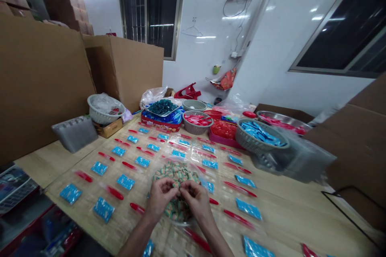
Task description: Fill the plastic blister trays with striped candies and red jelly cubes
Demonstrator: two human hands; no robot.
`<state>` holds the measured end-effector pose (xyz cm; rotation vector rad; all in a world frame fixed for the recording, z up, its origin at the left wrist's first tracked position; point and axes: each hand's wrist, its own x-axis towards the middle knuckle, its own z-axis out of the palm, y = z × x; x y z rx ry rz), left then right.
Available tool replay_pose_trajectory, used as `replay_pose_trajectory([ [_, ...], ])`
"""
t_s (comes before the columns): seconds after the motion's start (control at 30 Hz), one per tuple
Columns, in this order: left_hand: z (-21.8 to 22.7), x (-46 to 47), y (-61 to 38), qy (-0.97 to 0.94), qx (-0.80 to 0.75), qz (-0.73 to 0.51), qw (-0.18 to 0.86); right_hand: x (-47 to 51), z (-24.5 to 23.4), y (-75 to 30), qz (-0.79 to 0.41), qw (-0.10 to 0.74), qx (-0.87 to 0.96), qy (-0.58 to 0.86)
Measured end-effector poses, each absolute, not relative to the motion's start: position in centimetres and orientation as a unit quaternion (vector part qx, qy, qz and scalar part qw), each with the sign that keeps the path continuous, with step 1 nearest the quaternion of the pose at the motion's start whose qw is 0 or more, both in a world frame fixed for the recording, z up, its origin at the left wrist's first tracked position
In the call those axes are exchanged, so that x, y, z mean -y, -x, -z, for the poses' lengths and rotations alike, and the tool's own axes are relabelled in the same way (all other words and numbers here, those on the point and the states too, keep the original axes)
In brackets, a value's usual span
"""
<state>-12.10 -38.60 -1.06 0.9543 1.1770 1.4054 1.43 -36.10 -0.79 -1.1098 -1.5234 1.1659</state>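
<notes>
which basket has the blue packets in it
The right-hand basket, next to the metal bowl; the middle grey basket holds red pieces instead.

free: table R [301, 215] | obst: bag [175, 170] ctr, packets [125, 182] round, baskets [259, 138] behind

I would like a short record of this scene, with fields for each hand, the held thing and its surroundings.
left hand: pinches top of the clear bag
right hand: pinches the same bag, beside the left
clear bag: holds green and orange pieces, rests on the wooden table
around: rows of blue packets and red sticks
behind: grey basket of blue packets
</notes>
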Motion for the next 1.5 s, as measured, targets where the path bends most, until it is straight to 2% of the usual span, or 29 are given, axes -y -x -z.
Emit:
replay_pose_trajectory([
  [0.17, 1.2, 38.5, 12.2, -0.432, -0.514, -0.571, 0.473, 35.8, -0.9, -2.3, -0.382, 0.436, 0.696, 0.424],
  [0.33, 0.6, 38.8, 12.3, -0.425, -0.502, -0.530, 0.535, 35.7, -2.5, -3.0, -0.385, 0.376, 0.754, 0.377],
  [0.53, -0.2, 39.5, 12.2, -0.415, -0.505, -0.506, 0.563, 36.1, -2.4, -3.3, -0.352, 0.328, 0.776, 0.407],
  [0.77, -1.5, 39.2, 12.2, -0.450, -0.501, -0.448, 0.589, 35.9, -2.0, -4.5, -0.447, 0.347, 0.725, 0.393],
  [0.97, -1.6, 39.3, 11.2, -0.430, -0.488, -0.447, 0.614, 36.4, -2.3, -5.2, -0.501, 0.361, 0.695, 0.368],
  [1.2, -1.8, 39.0, 10.0, -0.444, -0.503, -0.454, 0.587, 35.0, -1.6, -7.8, -0.581, 0.390, 0.609, 0.374],
  [1.33, -2.1, 38.4, 10.9, -0.422, -0.536, -0.487, 0.545, 29.7, -1.6, -13.9, -0.507, 0.426, 0.592, 0.460],
  [1.5, -1.7, 37.6, 12.6, -0.415, -0.576, -0.479, 0.516, 20.0, -1.3, -21.5, -0.380, 0.392, 0.610, 0.575],
])
